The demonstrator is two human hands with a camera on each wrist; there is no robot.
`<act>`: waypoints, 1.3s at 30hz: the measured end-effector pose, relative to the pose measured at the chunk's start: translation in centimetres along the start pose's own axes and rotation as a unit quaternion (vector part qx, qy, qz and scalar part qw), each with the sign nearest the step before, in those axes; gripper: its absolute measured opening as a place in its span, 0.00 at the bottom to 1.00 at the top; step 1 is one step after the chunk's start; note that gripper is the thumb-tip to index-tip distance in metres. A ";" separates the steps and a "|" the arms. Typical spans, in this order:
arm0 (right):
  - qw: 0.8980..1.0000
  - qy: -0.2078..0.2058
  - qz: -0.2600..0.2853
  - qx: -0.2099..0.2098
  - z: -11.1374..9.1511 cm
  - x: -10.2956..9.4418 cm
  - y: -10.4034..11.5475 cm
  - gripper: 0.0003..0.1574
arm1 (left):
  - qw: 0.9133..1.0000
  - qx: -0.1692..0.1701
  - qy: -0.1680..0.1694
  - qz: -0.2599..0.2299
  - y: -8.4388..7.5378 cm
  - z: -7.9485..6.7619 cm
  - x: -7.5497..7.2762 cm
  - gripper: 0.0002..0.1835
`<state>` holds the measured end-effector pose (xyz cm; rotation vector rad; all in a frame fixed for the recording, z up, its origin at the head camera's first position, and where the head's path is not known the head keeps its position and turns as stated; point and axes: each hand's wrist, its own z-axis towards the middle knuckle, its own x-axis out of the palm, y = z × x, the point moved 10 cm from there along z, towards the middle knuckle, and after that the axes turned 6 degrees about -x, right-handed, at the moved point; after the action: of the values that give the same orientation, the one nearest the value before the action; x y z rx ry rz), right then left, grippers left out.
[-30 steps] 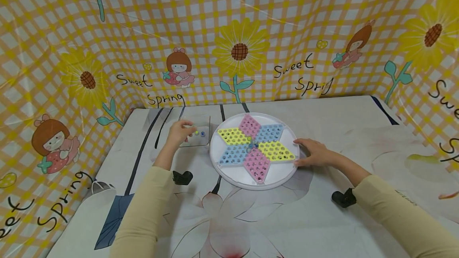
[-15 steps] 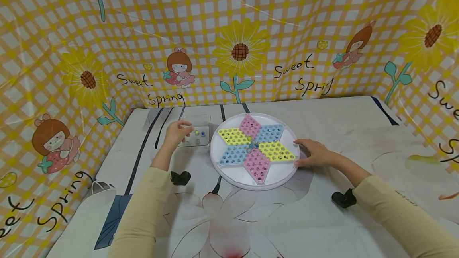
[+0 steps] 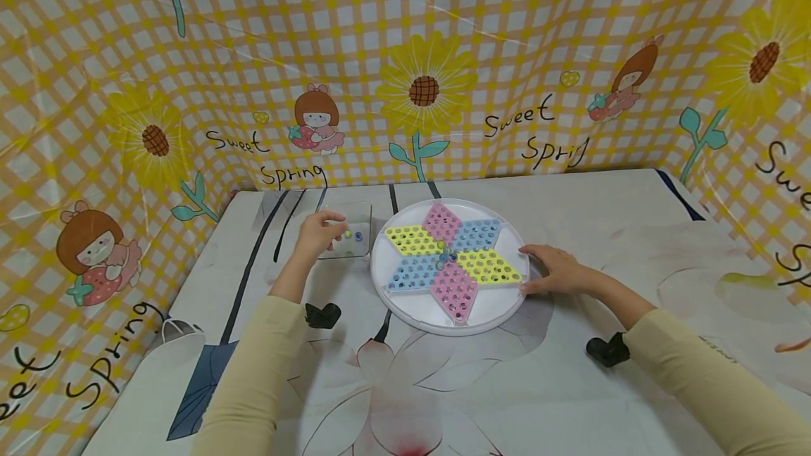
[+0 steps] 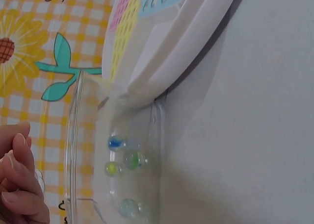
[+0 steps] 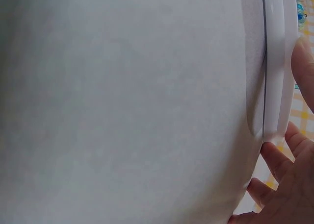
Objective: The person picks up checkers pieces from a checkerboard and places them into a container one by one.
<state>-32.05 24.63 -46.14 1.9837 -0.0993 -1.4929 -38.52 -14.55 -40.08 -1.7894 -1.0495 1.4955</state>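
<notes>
My left hand [image 3: 315, 233] is over a clear plastic box [image 3: 362, 248], its fingers loosely bent. I see no marble between the fingertips. Inside the box lie a blue marble [image 4: 116, 143], a yellow marble [image 4: 112, 168], a green marble [image 4: 133, 159] and a pale clear marble [image 4: 128, 208]. Right of the box sits a round white Chinese checkers board [image 3: 399, 303] with a pink, blue and yellow star of holes. Several marbles [image 3: 448, 256] are grouped at its centre. My right hand [image 3: 557, 271] touches the board's right rim, thumb and index finger spread along it.
A checked cloth [image 3: 361, 55] with sunflowers hangs behind and at both sides of the table [image 3: 633, 231]. Black wrist mounts [image 3: 322, 315] show below the left hand and near the right sleeve [image 3: 697, 371]. The box stands close against the board's left rim.
My left hand has drawn back slightly to the left, then moved right again over the box. My right hand and the board stay in place.
</notes>
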 end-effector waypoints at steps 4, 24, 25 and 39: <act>1.000 0.002 -0.001 0.002 -0.1 -0.1 0.1 0.55 | 1.000 0.023 0.003 0.011 -0.9 -0.3 1.1 0.17; 1.000 0.003 0.006 0.002 -0.2 -0.1 0.1 0.55 | 0.995 0.070 0.070 0.027 -3.2 -2.3 8.8 0.15; 1.000 0.002 0.006 0.001 -0.2 -0.1 0.2 0.55 | 0.994 0.074 0.075 0.025 -3.3 -2.4 9.2 0.15; 1.000 -0.005 0.008 -0.011 -0.2 -0.2 0.2 0.55 | 0.987 0.089 0.133 0.031 -4.0 -3.7 13.6 0.15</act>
<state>-31.89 24.65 -45.89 1.9542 -0.1022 -1.4870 -34.85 -0.67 -43.11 -1.8455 -0.7116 1.2974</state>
